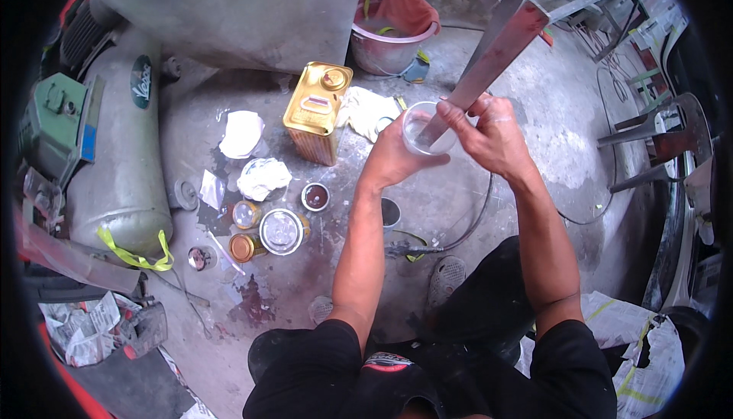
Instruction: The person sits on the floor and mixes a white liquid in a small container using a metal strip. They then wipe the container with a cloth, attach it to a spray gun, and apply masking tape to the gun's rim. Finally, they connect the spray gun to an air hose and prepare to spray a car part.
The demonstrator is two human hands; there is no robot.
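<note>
My left hand [388, 152] is wrapped round a clear plastic cup [412, 138], held up above the floor in front of me. In my right hand [492, 135] is a long flat stirring stick [498, 59], gripped between thumb and fingers. Its lower end reaches down inside the cup, and its upper end, reddish at the tip, slants up to the right. What the cup contains is hard to make out. Close beyond my left hand lie a crumpled white cloth [359, 112] and a gold rectangular tin [311, 110] with a round cap.
Several small cans stand left of my forearm, among them a lidded can [282, 232] and a cup of dark liquid [314, 197]. A grey air compressor tank [126, 175] fills the left side. Beyond are a pink bucket [389, 49] and metal frame; a black hose [477, 228] crosses the floor.
</note>
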